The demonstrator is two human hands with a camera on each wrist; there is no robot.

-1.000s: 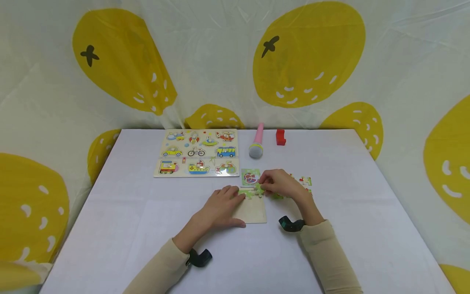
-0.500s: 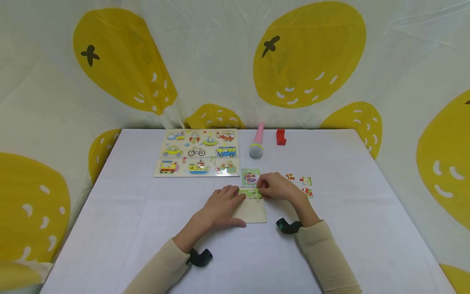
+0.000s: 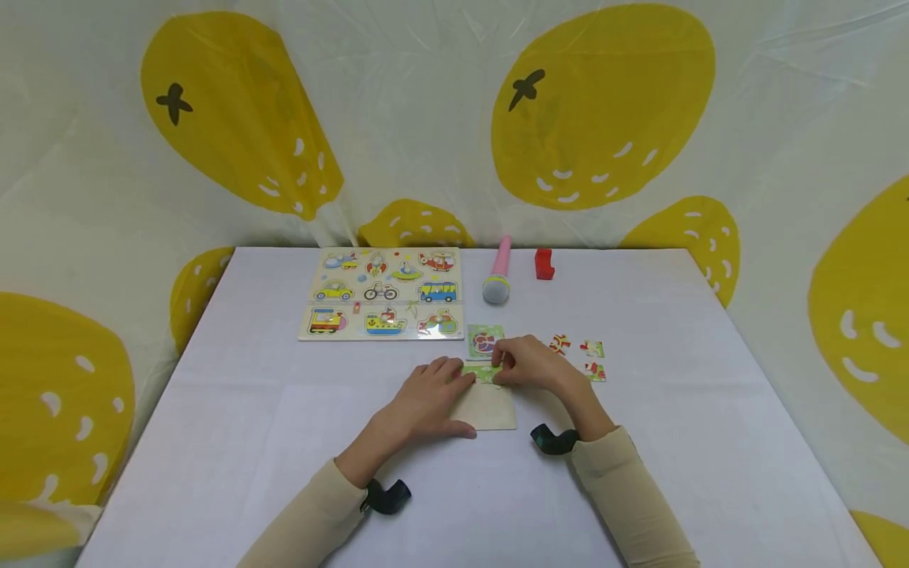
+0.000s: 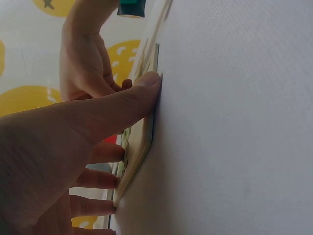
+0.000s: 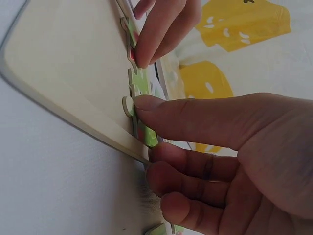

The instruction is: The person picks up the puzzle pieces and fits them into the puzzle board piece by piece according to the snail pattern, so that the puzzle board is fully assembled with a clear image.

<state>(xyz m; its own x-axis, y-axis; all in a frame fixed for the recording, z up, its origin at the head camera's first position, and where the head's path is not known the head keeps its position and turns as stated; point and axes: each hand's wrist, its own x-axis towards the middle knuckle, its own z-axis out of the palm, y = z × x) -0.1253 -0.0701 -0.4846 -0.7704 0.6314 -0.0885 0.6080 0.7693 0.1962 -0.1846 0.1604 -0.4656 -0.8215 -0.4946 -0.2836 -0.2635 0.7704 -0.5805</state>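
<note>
My left hand (image 3: pixel 429 401) lies across the left side of a square wooden puzzle board (image 3: pixel 490 412), thumb at its near edge. Its fingers are spread, and a fingertip presses on the green puzzle pieces (image 3: pixel 481 371) along the far edge. At that row's right end, my right hand (image 3: pixel 531 363) pinches a green jigsaw piece (image 5: pixel 128 106) between thumb and forefinger, against the board. The piece is partly hidden under the thumb; a rounded knob sticks out toward the bare wood. Both hands also show in the left wrist view.
A small picture puzzle (image 3: pixel 485 339) lies just beyond the board. Several loose pieces (image 3: pixel 593 359) are right of my right hand. Farther back are a vehicle peg puzzle (image 3: pixel 381 296), a toy microphone (image 3: pixel 497 276) and a red block (image 3: pixel 544 264).
My right hand has brought the green piece down and left onto the board's far edge, in line with the other green pieces. The left hand has stayed in place.
</note>
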